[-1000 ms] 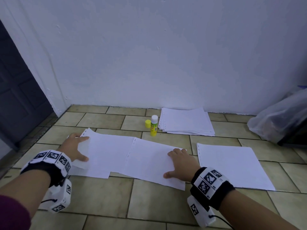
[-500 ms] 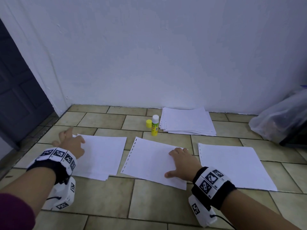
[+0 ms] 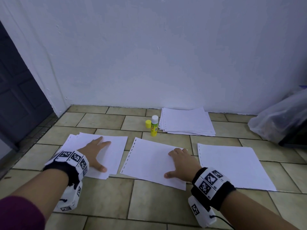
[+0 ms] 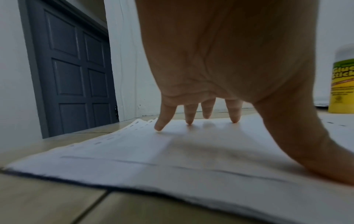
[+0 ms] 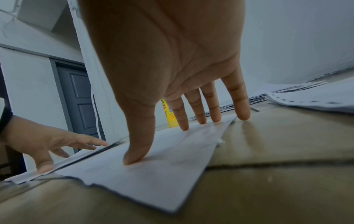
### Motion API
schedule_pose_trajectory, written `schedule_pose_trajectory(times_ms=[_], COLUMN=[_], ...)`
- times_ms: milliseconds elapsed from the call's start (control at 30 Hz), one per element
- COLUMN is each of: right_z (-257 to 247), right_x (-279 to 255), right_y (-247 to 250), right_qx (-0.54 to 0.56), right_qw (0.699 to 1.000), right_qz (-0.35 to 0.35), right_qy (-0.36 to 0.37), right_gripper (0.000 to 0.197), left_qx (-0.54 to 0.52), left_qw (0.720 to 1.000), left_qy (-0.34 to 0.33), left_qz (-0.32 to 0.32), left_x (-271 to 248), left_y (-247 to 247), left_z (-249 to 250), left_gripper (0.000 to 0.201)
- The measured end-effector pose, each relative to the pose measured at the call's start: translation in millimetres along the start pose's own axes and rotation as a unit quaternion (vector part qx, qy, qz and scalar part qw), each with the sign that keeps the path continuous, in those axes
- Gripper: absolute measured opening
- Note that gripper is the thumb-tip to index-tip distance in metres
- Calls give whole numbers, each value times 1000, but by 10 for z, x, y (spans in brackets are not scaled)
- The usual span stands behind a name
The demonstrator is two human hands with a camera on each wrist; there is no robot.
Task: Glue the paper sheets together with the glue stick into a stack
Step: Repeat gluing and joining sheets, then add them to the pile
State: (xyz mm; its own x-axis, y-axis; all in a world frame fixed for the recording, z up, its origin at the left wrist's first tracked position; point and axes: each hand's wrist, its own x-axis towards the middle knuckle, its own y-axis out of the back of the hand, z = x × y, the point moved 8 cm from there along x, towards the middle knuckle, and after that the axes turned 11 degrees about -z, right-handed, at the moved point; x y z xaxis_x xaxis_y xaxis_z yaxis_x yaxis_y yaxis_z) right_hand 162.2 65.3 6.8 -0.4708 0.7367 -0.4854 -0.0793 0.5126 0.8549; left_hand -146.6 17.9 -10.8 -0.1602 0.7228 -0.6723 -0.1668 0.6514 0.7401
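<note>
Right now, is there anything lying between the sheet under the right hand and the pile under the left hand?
Nothing visible. Only a bare strip of tiled floor separates the middle sheet from the left pile. The glue stick stands farther back.

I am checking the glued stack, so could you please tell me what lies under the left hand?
The left hand rests flat on the left paper pile; offset edges show several sheets. How many, and any glue between them, is covered.
</note>
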Motion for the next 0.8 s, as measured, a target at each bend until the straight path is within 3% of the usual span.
schedule_pose_trajectory(times_ms=[200,300,433,533,600,733,800], right_z=[16,11,0,9,1,-9,19], right_x=[-6,14,52,62,52,154,288], right_y=[9,13,14,33,115,531,713], right_qx=[10,14,8,-8,-22,74,161], right_qw=[1000,999,999,998,998,996,982], right_qz=[-13,-31,-45,-52,-50,56,100], right_qy=[2,0,-11,-18,-13,18,22], right_gripper=[88,88,84,82,74,41,37], left_qx=[5,-43,-43,-10,33,166,176], left_qw=[999,999,991,970,962,956,956], left_qy=[36,26,-113,-239,-269,-240,-233], left_qz=[-14,8,50,31,5,-34,-43], left_x=[-54,-110,-197,-263,-258,-166,-129], left_y=[43,125,223,107,-24,-246,-291], left_z=[46,193,834,1452,1722,1876,1864], left_gripper=[111,108,86,93,100,98,97])
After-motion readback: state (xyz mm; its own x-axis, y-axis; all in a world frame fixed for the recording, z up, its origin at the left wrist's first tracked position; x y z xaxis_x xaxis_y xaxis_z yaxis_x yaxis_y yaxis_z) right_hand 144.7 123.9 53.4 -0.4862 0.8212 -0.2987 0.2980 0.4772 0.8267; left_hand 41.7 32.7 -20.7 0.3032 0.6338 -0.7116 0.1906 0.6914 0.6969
